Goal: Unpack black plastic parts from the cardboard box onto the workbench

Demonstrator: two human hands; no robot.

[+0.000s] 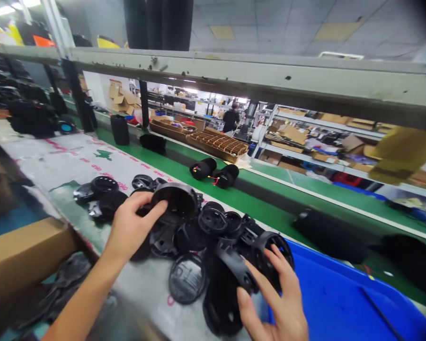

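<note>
My left hand [133,225] grips the rim of a black round plastic housing [179,196], its thumb on the near edge and the fingers behind. Below it spreads a heap of black plastic parts: rings, caps and a round lid [187,278] lying flat. Over the right end of the heap is my right hand [279,293], with thumb and fingers spread. Its fingertips are at a black curved bracket [236,265] and a black ring-shaped part [284,246]; contact is hard to make out. A long black piece [220,303] lies beside the thumb.
A blue tray [326,289] adjoins the heap on the right. Behind runs a green conveyor [170,163] carrying black cylinders [227,175] with small coloured wires. A metal beam [234,71] crosses above. A cardboard box [28,251] stands left; a person [230,118] is far back.
</note>
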